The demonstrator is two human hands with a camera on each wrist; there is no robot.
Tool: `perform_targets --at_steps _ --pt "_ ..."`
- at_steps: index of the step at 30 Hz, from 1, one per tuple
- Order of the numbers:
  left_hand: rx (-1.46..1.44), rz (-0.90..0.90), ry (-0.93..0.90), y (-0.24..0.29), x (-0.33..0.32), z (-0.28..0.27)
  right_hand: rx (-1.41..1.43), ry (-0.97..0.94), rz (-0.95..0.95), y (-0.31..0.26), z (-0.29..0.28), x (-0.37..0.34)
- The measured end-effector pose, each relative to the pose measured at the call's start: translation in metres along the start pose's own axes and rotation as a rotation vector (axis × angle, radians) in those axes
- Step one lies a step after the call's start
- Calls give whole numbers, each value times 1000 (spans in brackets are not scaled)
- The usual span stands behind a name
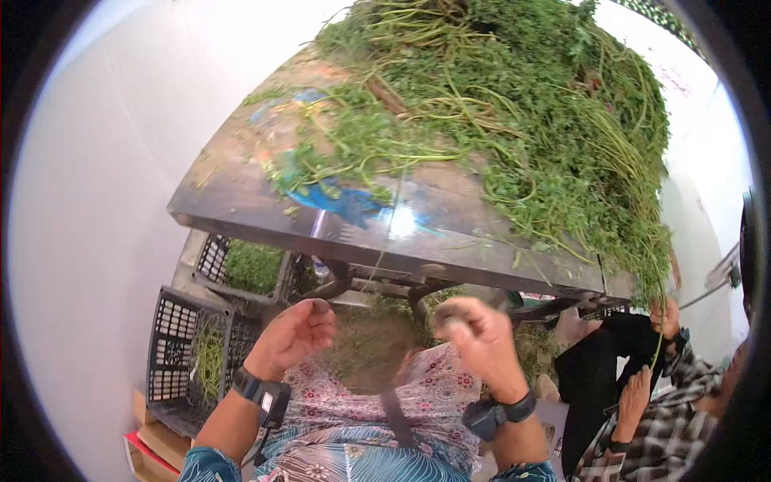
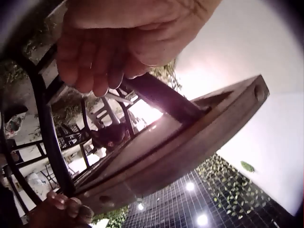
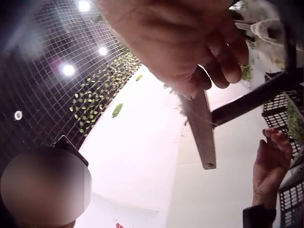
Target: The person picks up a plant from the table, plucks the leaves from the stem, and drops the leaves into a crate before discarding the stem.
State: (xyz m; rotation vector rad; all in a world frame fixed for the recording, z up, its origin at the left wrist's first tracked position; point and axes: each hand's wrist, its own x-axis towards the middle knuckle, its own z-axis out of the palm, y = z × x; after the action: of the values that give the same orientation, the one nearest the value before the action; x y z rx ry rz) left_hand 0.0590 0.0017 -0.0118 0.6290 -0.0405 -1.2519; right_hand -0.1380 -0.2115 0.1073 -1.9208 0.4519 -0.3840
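In the head view my left hand (image 1: 301,333) is raised before my lap, palm inward, fingers loosely curled with nothing showing in them. My right hand (image 1: 482,337), slightly blurred, hovers at about the same height with its fingers bent and spaced apart in the right wrist view. A fine strand (image 3: 204,117) shows just below its fingertips there. Both hands are apart, short of the table's front edge. On the table (image 1: 265,221) lies a big heap of leafy green herbs (image 1: 546,136), with looser sprigs (image 1: 353,136) toward me. One thin stem (image 1: 385,233) crosses the front edge.
Two black crates stand at lower left, one with chopped greens (image 1: 253,265), the other with bare stems (image 1: 209,361). Dark table legs (image 1: 418,301) stand below the top. At right another person's hands (image 1: 638,390) handle a long stem. Cardboard (image 1: 152,446) sits at lower left.
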Motion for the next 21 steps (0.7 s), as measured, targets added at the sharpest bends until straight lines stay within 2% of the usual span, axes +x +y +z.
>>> perform_targets --at_steps 4,6,7,10,11,15,18,21 --pt "277 32 -90 13 -5 62 -100 292 -44 -16 -51 15" --pt "343 43 -98 12 -5 82 -180 377 -46 -16 -75 25" --pt "376 50 -102 11 -4 89 -221 398 -104 -17 -83 27" --pt "455 20 -131 11 1 100 -308 370 -111 -29 -95 33" --pt "535 35 -149 15 3 111 -462 310 -191 -47 -98 42" --pt "539 138 -156 29 18 142 -601 211 -334 -77 -90 87" --pt "582 255 -144 36 36 155 -715 98 -463 -71 -69 135" --pt "552 229 -97 34 39 155 -929 10 -468 -46 -44 176"
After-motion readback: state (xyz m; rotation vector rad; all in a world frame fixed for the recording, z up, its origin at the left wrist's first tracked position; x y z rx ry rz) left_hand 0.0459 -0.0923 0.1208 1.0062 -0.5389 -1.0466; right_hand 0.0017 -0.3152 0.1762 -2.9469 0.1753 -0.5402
